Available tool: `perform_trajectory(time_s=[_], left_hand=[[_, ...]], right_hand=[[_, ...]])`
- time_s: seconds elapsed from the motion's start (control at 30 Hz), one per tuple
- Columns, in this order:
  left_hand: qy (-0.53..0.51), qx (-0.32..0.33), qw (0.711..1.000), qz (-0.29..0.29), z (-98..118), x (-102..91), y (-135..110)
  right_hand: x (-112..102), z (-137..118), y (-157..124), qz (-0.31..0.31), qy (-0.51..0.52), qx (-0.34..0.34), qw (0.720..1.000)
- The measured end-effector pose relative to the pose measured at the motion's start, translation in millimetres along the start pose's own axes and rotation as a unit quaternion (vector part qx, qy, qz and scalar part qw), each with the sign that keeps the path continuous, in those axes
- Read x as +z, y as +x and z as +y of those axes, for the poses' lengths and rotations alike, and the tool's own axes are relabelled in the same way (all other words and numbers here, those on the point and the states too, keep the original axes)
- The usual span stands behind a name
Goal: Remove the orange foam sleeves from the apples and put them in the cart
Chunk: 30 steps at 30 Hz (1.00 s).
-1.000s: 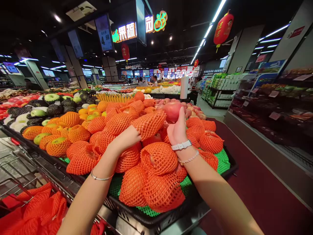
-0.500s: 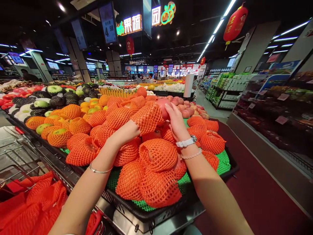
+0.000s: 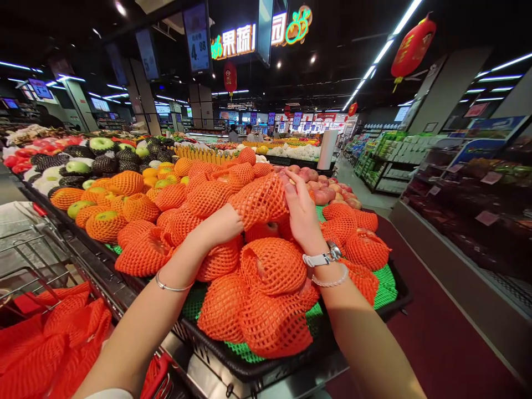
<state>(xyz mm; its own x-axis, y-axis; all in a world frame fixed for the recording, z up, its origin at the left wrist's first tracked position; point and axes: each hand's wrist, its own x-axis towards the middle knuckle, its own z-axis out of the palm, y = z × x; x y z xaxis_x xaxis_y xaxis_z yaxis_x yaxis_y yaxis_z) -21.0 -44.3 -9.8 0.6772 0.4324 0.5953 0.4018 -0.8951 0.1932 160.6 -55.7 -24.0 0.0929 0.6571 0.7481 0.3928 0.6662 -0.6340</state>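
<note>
Your left hand (image 3: 221,224) is closed around one end of an orange foam net (image 3: 260,199). Some of its fingers are tucked out of sight behind the net. Your right hand (image 3: 301,213) is spread flat, with the fingers (image 3: 291,188) close together and pressed on the other end of the same net. The net sits between your two hands, held up just above the fruit pile. It is puffed out and round. What is inside is hidden by the net and your fingers.

You have a white watch (image 3: 322,257) and a bead bracelet (image 3: 332,280) on your right wrist. There is a thin silver bangle (image 3: 170,287) on your left wrist.

Under your hands is a big pile of netted apples (image 3: 272,266). They lie on a green mat (image 3: 384,282) in a black crate (image 3: 249,368). Just behind the pile are bare pink apples (image 3: 324,191). To the left are green apples in orange nets (image 3: 106,219). Farther back are green apples in black nets (image 3: 102,147).

Low on the left is a metal shopping cart (image 3: 25,260). Loose orange nets (image 3: 54,343) are heaped in it.

Up high hang a red lantern (image 3: 413,47), a glowing sign (image 3: 245,41) and a price board (image 3: 197,39). A white roll (image 3: 327,149) stands far behind the fruit.
</note>
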Motion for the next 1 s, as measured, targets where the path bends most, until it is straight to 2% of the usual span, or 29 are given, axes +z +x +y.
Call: perform_trajectory(time_s=[0.2, 0.33, 0.47, 0.6, 0.8, 0.87, 1.0], left_hand=[[0.046, -0.006, 0.996, 0.072, -2.3, -0.7, 2.7], [0.066, 0.021, 0.996, 0.064, 0.7, 1.0, 4.2], [0.11, 0.042, 0.991, 0.06, 4.4, 3.9, 4.2], [0.127, 0.047, 0.987, 0.084, 5.6, 4.1, 1.2], [0.106, 0.006, 0.986, 0.126, 6.7, 6.3, 0.6], [0.111, -0.022, 0.984, 0.138, 7.6, 7.1, 1.3], [0.116, -0.07, 0.978, 0.157, 8.8, 7.0, 1.7]], right_hand=[[7.0, -5.6, 0.0, 0.021, 0.098, -0.005, 0.995], [7.8, -7.1, 0.0, 0.023, 0.131, 0.027, 0.991], [6.8, -8.6, -3.7, -0.007, 0.121, 0.06, 0.991], [5.3, -16.9, -11.9, -0.051, 0.087, 0.061, 0.993], [6.5, -27.4, -15.1, -0.092, 0.096, 0.03, 0.991], [8.5, -27.8, -15.3, -0.072, 0.116, 0.026, 0.99], [8.1, -28.4, -15.7, 0.055, 0.105, 0.026, 0.993]])
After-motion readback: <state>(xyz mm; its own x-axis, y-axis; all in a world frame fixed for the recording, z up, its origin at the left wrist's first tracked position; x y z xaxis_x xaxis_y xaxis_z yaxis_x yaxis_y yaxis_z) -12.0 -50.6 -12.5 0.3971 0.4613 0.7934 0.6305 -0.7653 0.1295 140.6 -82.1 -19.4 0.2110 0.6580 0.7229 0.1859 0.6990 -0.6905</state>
